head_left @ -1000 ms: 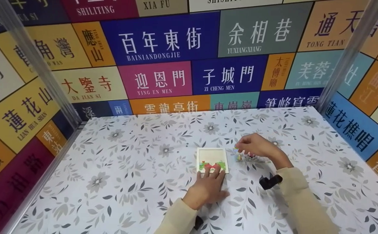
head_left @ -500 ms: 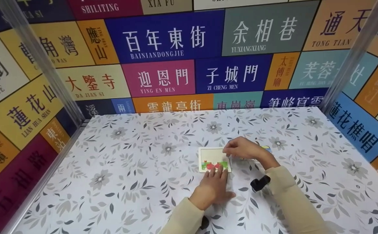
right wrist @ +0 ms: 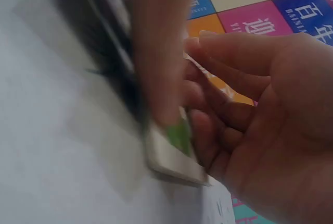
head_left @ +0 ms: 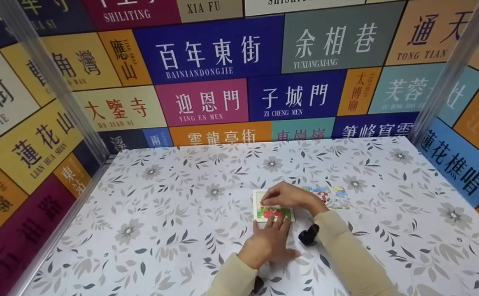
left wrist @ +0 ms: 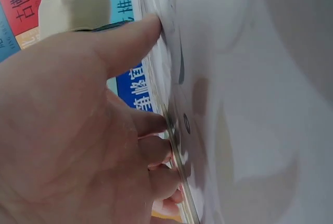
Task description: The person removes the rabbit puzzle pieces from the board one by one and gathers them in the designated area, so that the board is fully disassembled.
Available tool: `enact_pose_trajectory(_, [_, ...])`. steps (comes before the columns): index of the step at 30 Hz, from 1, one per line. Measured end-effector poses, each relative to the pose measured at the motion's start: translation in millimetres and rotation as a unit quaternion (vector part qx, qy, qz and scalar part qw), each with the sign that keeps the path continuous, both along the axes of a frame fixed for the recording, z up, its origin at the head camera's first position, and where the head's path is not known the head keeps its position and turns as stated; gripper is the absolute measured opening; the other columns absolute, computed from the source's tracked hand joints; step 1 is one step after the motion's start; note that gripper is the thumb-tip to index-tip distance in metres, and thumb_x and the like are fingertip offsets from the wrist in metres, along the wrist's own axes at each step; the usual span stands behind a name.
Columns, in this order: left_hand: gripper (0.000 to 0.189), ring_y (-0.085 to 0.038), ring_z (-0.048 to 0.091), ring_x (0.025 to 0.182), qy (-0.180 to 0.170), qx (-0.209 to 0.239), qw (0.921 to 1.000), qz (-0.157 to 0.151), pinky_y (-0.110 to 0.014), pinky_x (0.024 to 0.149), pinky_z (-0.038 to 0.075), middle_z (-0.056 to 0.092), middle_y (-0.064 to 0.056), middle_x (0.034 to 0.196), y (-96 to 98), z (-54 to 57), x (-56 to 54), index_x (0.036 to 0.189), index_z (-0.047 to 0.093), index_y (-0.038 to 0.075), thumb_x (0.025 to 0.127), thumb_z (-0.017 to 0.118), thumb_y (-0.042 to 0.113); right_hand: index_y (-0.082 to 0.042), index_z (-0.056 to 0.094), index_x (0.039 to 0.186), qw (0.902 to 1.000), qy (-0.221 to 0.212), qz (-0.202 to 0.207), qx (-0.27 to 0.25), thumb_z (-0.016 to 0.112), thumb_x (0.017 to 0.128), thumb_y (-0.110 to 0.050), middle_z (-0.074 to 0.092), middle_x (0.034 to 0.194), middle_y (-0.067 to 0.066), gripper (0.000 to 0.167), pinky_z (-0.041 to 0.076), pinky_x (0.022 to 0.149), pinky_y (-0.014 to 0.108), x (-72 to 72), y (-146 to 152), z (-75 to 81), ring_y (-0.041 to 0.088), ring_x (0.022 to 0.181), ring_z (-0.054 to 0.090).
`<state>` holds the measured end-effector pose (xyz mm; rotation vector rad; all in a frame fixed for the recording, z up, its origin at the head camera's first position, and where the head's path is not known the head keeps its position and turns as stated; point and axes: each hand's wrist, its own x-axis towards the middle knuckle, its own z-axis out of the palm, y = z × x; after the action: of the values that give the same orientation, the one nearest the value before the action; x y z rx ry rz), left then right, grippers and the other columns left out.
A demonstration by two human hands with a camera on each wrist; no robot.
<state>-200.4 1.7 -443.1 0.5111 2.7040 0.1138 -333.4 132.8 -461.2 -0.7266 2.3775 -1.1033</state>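
A small square jigsaw puzzle tray [head_left: 255,202] with a pale rim lies on the table. Green and red pieces [head_left: 270,214] fill its near part. My left hand [head_left: 265,243] rests its extended fingers on the near side; the left wrist view shows them along the tray's thin edge [left wrist: 179,166]. Over the tray's far left part, my right hand [head_left: 289,195] pinches a puzzle piece, mostly hidden by the fingers. The right wrist view, partly blurred, shows curled fingers close to the tray's corner [right wrist: 174,164].
Loose colourful puzzle pieces [head_left: 338,198] lie right of the tray, partly behind the right forearm. The table [head_left: 173,230] has a floral cover. Clear upright posts [head_left: 441,78] stand at its back corners, before a wall of coloured signs [head_left: 206,49].
My right hand has moved left from the loose pieces to above the tray, uncovering those pieces. The left hand stays at the tray's near edge. The head view has shifted slightly.
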Motion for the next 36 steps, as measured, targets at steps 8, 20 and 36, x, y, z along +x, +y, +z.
enact_pose_trajectory(8, [0.09, -0.019, 0.018, 0.157, -0.007, 0.015, 0.9997, -0.02, -0.061, 0.122, 0.023, 0.013, 0.007, 0.17, -8.2, -1.0, -2.7, 0.161, 0.022, 0.026, 0.09, 0.059, 0.066, -0.013, 0.076, 0.113, 0.9999, -0.011, 0.002, 0.004, 0.061, 0.1, -0.023, 0.075, 0.117, 0.006, 0.022, 0.049, 0.096, 0.038, 0.0, 3.4, -4.5, 0.013, 0.104, 0.064])
enact_pose_trajectory(20, [0.09, -0.019, 0.017, 0.157, -0.013, 0.024, 0.9995, -0.016, -0.061, 0.122, 0.021, 0.015, 0.005, 0.17, -8.1, -0.4, -3.2, 0.161, 0.022, 0.025, 0.09, 0.061, 0.064, -0.009, 0.075, 0.113, 0.9999, -0.012, 0.006, 0.0, 0.061, 0.1, -0.023, 0.074, 0.116, 0.01, 0.024, 0.05, 0.098, 0.041, 1.9, 3.6, -6.2, 0.014, 0.105, 0.064])
enact_pose_trajectory(36, [0.09, -0.02, 0.016, 0.157, -0.009, 0.024, 0.9994, -0.021, -0.061, 0.122, 0.021, 0.015, 0.004, 0.17, -9.6, -0.3, -2.1, 0.161, 0.023, 0.025, 0.089, 0.061, 0.064, -0.003, 0.074, 0.1, 0.9961, -0.016, -0.033, -0.08, 0.073, 0.093, -0.022, 0.075, 0.085, -0.002, 0.02, 0.052, 0.074, 0.025, 4.3, -4.2, -10.6, 0.009, 0.075, 0.065])
